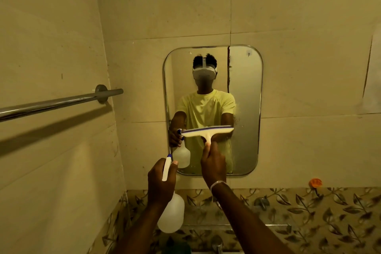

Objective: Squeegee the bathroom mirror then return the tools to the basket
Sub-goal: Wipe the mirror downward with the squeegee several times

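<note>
A rounded rectangular mirror [245, 93] hangs on the tiled wall straight ahead. My right hand [213, 164] grips the handle of a white squeegee [207, 131] with a blue strip, its blade lying almost level across the lower half of the glass. My left hand [160, 181] holds a translucent white spray bottle [171, 215] by its neck and trigger, below and left of the mirror, nozzle up. The mirror reflects a person in a yellow shirt with both tools. No basket is in view.
A chrome towel rail [61, 102] juts out from the left wall at mirror height. Below the mirror runs a leaf-patterned tile band [309, 212] with a tap [260, 202] and an orange hook [315, 182]. Another tap [218, 246] shows at the bottom edge.
</note>
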`<move>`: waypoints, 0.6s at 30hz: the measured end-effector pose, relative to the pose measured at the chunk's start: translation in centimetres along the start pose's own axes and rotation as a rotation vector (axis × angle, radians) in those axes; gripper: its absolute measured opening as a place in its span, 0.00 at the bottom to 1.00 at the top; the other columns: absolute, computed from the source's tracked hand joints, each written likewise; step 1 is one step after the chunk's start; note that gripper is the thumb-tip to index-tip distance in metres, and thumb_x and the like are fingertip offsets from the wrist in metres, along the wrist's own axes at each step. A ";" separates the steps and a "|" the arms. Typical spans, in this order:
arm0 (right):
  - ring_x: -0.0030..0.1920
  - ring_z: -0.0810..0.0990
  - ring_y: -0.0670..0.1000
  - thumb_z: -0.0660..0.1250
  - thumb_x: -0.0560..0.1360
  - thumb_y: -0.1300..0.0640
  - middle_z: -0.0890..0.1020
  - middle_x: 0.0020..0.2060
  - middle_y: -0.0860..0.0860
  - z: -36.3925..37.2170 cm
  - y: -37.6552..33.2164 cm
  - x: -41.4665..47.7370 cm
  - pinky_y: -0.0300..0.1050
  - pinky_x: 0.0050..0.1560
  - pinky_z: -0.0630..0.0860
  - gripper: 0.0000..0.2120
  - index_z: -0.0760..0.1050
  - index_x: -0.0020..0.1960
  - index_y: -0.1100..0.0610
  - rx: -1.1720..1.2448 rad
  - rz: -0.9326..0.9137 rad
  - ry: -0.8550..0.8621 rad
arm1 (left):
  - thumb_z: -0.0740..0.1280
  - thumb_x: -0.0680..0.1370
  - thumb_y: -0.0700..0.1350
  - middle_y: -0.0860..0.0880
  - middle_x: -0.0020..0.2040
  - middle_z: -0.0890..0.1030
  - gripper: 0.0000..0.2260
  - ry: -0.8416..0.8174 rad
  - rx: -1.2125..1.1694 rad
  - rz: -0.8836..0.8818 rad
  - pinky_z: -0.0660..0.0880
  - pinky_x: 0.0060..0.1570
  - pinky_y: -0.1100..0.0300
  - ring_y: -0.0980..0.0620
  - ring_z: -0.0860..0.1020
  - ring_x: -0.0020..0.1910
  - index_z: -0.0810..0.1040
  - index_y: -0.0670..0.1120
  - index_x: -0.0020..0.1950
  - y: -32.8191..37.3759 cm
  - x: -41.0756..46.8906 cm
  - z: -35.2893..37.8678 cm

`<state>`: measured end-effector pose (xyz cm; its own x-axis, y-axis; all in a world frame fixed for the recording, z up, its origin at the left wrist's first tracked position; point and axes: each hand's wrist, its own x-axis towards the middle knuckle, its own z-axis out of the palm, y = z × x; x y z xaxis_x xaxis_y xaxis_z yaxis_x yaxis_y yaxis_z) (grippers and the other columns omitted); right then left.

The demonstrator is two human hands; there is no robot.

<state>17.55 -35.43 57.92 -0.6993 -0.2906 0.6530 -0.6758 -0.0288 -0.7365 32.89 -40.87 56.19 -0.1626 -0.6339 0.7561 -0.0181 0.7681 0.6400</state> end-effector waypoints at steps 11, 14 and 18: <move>0.32 0.78 0.43 0.55 0.84 0.48 0.78 0.34 0.45 0.6 8.0 -9.7 0.38 0.29 0.75 0.13 0.75 0.55 0.53 -0.127 0.302 -0.149 | 0.69 0.79 0.45 0.51 0.34 0.79 0.06 0.007 0.026 -0.036 0.78 0.32 0.66 0.53 0.80 0.32 0.80 0.45 0.44 -1.4 -1.5 -0.8; 0.38 0.77 0.47 0.55 0.84 0.49 0.78 0.39 0.46 0.0 9.2 -10.6 0.43 0.38 0.75 0.14 0.75 0.55 0.55 -0.164 0.362 -0.155 | 0.70 0.79 0.44 0.49 0.34 0.80 0.05 0.016 0.041 -0.056 0.80 0.33 0.59 0.53 0.81 0.33 0.80 0.44 0.44 -1.6 -1.7 -1.0; 0.35 0.78 0.48 0.55 0.84 0.50 0.80 0.37 0.48 -2.0 8.7 -9.8 0.47 0.37 0.78 0.13 0.75 0.54 0.55 -0.130 0.330 -0.095 | 0.70 0.79 0.44 0.50 0.34 0.80 0.05 0.013 0.036 -0.062 0.81 0.33 0.58 0.52 0.81 0.33 0.80 0.45 0.45 -1.5 -2.0 -0.9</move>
<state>18.09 -30.89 45.45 -0.8640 -0.3513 0.3606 -0.4459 0.2016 -0.8721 34.10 -40.87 53.82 -0.1472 -0.6813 0.7171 -0.0636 0.7300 0.6805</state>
